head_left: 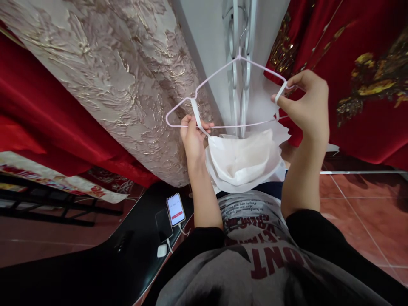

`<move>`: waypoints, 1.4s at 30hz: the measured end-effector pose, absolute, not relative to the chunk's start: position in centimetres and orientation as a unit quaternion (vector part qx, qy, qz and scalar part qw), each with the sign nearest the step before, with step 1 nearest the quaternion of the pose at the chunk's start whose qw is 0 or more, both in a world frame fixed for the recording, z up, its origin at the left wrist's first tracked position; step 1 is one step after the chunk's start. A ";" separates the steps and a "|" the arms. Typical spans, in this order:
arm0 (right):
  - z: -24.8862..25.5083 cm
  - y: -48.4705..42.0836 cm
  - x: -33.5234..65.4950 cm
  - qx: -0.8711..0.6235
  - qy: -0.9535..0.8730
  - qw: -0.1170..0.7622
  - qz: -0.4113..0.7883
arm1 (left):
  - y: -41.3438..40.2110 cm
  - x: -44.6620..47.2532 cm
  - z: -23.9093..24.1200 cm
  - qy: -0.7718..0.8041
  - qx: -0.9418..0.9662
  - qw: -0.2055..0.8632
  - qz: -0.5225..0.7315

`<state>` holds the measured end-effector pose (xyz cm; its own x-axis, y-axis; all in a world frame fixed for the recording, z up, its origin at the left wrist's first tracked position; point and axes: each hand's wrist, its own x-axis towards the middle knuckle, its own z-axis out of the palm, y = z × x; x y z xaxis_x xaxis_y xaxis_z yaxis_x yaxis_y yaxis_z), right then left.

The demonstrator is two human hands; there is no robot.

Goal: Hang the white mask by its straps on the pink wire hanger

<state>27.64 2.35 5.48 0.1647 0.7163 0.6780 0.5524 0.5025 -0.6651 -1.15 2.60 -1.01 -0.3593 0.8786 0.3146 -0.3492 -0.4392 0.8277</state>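
A pale pink clothes hanger (219, 76) is upright before me, its metal hook near a white rack. My left hand (194, 140) is closed around the lower bar at the left end, beside a white strap (195, 111) that loops over the hanger. At the other end my right hand (307, 104) pinches the second white strap (281, 91) between thumb and fingers, by the hanger's shoulder. Below the bar hangs a white garment (239, 159) with a cupped top and thin layered fabric. The right end of the hanger is partly hidden by my hand.
White metal rack bars (244, 76) stand behind the hanger. A textured pink-gold cloth (121, 80) hangs at left, and red embroidered cloth (360, 85) at right. A lit phone (176, 209) and a white earbud case (162, 250) lie on a black surface (95, 263).
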 end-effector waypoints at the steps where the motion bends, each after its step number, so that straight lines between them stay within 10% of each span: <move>1: 5.5 2.4 27.5 -0.504 -0.639 0.578 0.057 | 2.6 -1.2 -1.1 0.332 0.393 0.413 0.751; 8: 1.7 1.3 24.3 -0.340 -0.564 0.749 -0.069 | 2.6 -1.2 -1.8 0.325 0.404 0.421 0.744; 16: -2.3 1.1 21.3 -0.437 -0.766 0.468 0.046 | 1.3 -3.0 -1.8 0.344 0.518 0.419 0.662; 42: -1.3 -0.4 21.6 -0.424 -0.761 0.489 0.045 | 1.7 -6.6 0.4 0.337 0.435 0.166 0.818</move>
<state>21.62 -0.45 -1.25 -0.1629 0.6893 0.7059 0.6010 0.6367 -0.4831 -6.63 1.70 0.45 -0.5660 0.5645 0.6008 0.0217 -0.7183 0.6954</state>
